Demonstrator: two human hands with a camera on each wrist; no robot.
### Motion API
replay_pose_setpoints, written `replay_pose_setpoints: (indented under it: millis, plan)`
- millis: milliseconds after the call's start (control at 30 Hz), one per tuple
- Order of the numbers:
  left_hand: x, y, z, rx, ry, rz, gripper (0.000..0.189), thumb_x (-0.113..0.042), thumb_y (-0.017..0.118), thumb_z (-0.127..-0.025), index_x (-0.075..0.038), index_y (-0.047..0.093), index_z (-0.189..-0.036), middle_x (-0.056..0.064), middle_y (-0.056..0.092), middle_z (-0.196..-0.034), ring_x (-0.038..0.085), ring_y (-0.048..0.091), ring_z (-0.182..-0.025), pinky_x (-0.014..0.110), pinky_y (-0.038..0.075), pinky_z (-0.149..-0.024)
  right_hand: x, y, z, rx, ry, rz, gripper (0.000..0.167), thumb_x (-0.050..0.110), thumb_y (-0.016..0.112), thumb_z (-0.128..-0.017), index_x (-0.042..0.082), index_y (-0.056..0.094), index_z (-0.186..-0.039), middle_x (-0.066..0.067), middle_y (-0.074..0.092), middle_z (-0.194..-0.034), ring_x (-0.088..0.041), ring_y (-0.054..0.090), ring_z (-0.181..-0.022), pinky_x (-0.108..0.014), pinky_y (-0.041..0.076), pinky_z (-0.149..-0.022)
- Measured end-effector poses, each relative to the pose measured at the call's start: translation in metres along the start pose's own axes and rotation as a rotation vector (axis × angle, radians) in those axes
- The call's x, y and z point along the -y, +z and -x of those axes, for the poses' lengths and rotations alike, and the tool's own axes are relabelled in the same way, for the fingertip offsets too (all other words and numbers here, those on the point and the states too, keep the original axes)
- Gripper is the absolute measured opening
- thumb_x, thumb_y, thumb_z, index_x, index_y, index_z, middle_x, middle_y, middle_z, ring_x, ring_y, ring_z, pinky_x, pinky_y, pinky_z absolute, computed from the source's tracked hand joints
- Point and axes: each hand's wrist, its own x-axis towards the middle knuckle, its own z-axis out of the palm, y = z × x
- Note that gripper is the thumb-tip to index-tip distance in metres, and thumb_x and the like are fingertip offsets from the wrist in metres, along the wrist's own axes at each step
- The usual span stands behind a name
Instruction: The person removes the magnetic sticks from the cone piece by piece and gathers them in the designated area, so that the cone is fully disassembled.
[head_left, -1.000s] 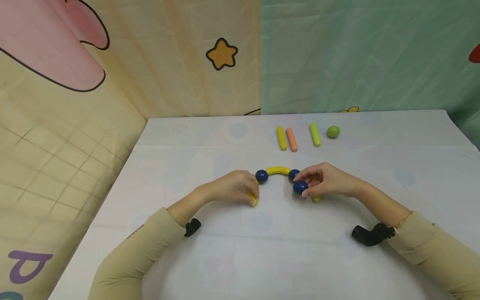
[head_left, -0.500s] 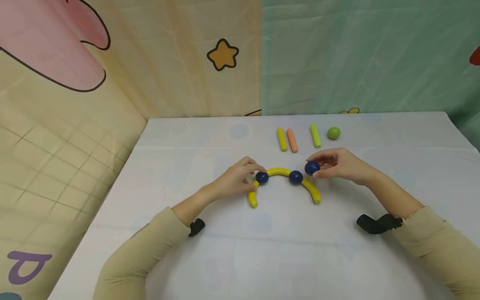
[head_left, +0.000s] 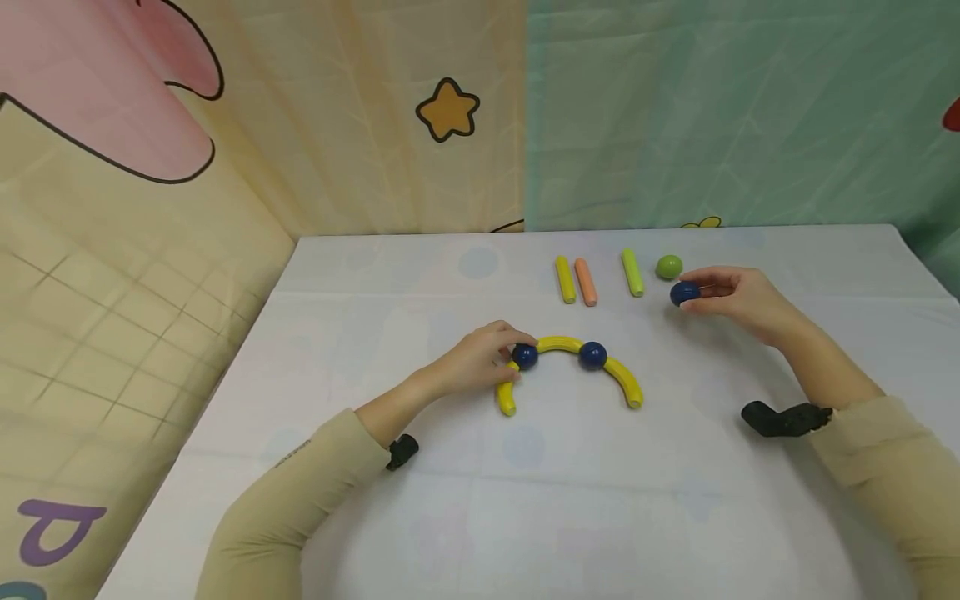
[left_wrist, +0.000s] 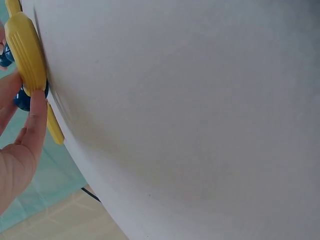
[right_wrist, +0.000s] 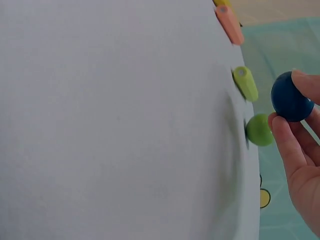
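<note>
In the head view, yellow curved rods point(head_left: 626, 385) and two blue balls form an arch on the table. My left hand point(head_left: 480, 357) pinches the arch's left blue ball point(head_left: 527, 357), fingertips over its top and thumb near the left yellow curved rod point(head_left: 507, 402). The left wrist view shows that thumb at the rod's end point(left_wrist: 30, 55), by the ball. The right blue ball point(head_left: 592, 356) joins the top rod point(head_left: 559, 343) to the right one. Between thumb and fingers, my right hand point(head_left: 742, 302) holds a loose blue ball point(head_left: 684, 293), just in front of a green ball point(head_left: 669, 267).
Along the back of the white-covered table point(head_left: 570, 517) lie a yellow straight rod point(head_left: 566, 279), an orange rod point(head_left: 586, 282) and a lime green rod point(head_left: 632, 272). Printed cloth hangs behind and at the left. A black camera mount point(head_left: 786, 419) sticks out from the right wrist.
My right hand has carried the loose blue ball from beside the arch back and right, close to the green ball. My left hand has shifted from the left yellow rod up to the left blue ball.
</note>
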Motion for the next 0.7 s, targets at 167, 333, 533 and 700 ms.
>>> replay_pose_setpoints:
  millis: [167, 333, 533, 700]
  plan:
    - [0.002, 0.001, -0.001, -0.006, -0.010, 0.014, 0.047, -0.007, 0.071, -0.082, -0.009, 0.056, -0.127, 0.007, 0.054, -0.110, 0.016, 0.058, -0.096, 0.023, 0.047, -0.079, -0.012, -0.009, -0.009, -0.071, 0.048, 0.050, 0.067, 0.034, 0.073, -0.081, -0.001, 0.047, -0.132, 0.020, 0.053, -0.098, 0.004, 0.048, -0.090, -0.010, 0.043, -0.071]
    - [0.002, 0.003, -0.003, -0.006, -0.027, 0.006, 0.047, -0.008, 0.071, -0.082, -0.010, 0.057, -0.126, 0.006, 0.054, -0.109, 0.015, 0.058, -0.095, 0.021, 0.047, -0.078, -0.026, -0.014, -0.017, -0.114, 0.096, 0.064, 0.074, 0.040, 0.071, -0.081, 0.000, 0.043, -0.136, 0.000, 0.049, -0.116, 0.001, 0.042, -0.095, -0.012, 0.039, -0.074]
    - [0.001, 0.003, -0.003, -0.013, -0.034, 0.003, 0.044, -0.007, 0.071, -0.082, -0.010, 0.058, -0.125, 0.006, 0.054, -0.111, 0.015, 0.058, -0.093, 0.021, 0.047, -0.077, -0.034, -0.014, -0.028, -0.147, 0.125, 0.097, 0.071, 0.042, 0.067, -0.083, 0.001, 0.043, -0.136, -0.019, 0.043, -0.130, -0.011, 0.043, -0.103, -0.019, 0.038, -0.075]
    - [0.001, 0.004, -0.003, -0.023, -0.021, -0.007, 0.042, -0.007, 0.070, -0.083, -0.010, 0.058, -0.123, 0.006, 0.055, -0.113, 0.014, 0.056, -0.090, 0.022, 0.045, -0.076, -0.033, -0.010, -0.033, -0.196, 0.119, 0.101, 0.067, 0.038, 0.068, -0.084, 0.001, 0.045, -0.134, -0.022, 0.046, -0.128, -0.014, 0.045, -0.103, -0.016, 0.037, -0.072]
